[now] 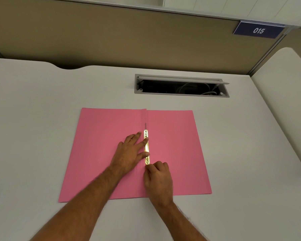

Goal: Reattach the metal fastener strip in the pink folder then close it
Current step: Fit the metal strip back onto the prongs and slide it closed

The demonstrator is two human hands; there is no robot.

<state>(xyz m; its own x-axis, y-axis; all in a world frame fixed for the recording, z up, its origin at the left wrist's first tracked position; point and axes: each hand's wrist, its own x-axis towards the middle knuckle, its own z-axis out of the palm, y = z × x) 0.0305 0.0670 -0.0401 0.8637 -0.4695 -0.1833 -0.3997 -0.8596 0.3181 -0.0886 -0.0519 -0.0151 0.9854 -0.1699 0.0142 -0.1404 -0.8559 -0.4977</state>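
The pink folder (172, 153) lies open and flat on the white table (42, 136), spine running away from the person. The metal fastener strip (147, 146) sits along the fold, just right of the crease, with 1 thin prong (145, 126) showing beyond its far end.

The left hand (130, 152) is spread flat on the left leaf, thumb and forefinger tips pressing the strip's left edge; its grip is open, pinning rather than grasping. The right hand (157, 178) is curled at the strip's near end, fingertips pinched there; it seems to be working the near prong or slider, but the fingers hide exactly what they hold.

The risk from here is misalignment. If the left hand eases off while the near end is pressed, the strip could skew or slide along the crease. A prong bent off-line would likely leave the strip loose or stop the cover closing flat.
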